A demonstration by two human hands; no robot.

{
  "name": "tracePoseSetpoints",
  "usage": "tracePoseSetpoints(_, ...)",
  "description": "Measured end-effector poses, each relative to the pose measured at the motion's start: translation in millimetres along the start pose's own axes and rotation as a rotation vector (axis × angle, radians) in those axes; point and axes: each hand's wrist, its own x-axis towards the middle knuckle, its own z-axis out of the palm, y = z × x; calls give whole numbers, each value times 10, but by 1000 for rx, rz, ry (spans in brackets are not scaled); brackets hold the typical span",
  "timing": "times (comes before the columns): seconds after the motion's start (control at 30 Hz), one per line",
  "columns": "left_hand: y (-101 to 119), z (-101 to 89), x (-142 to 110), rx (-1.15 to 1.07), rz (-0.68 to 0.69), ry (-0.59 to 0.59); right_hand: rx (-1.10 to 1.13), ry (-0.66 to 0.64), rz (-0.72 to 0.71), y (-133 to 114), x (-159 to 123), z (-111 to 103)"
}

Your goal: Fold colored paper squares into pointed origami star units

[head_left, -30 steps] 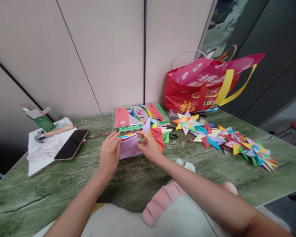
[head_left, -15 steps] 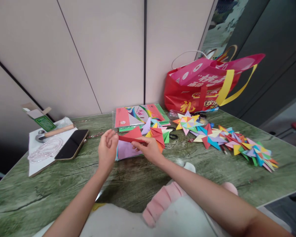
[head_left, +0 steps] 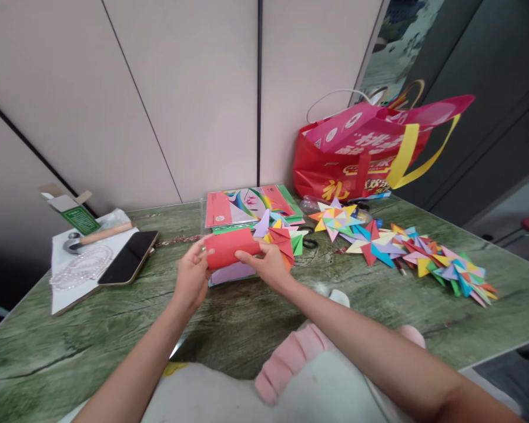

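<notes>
Between my two hands is a piece of red paper (head_left: 231,248), folded over and facing me as a wide rectangle. My left hand (head_left: 194,264) pinches its left end. At its right end my right hand (head_left: 264,261) grips it, thumb on the front face. Just under the red paper lies a stack of lilac paper (head_left: 231,272), partly covered by it. Folded paper pieces (head_left: 283,241) in red, green and orange sit right behind my right hand.
Packs of coloured paper (head_left: 251,205) lie at the back. Scissors (head_left: 309,242) and several folded paper stars (head_left: 370,242) spread rightward before a red bag (head_left: 348,164). On the left are a phone (head_left: 129,258), a hammer (head_left: 106,234), beads (head_left: 81,267) and a green box (head_left: 78,217).
The red paper has turned from a narrow strip with a raised flap into a flat-facing rectangle. My left hand's fingers have closed onto its left end.
</notes>
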Motion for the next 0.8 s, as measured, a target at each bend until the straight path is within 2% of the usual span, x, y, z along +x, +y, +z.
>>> tracePoseSetpoints(0.17, 19, 50, -34, 28, -11, -43, 64, 87, 110, 33, 16, -16)
tracePoseSetpoints(0.3, 40, 63, -51, 21, 1, -77, 73, 90, 156, 47, 21, -22)
tracePoseSetpoints(0.53, 14, 44, -67, 159, 58, -164, 52, 116, 105, 16, 23, -21)
tracePoseSetpoints(0.8, -28, 29, -61, 309, 100, -162, -169, 121, 154, -37, 15, -38)
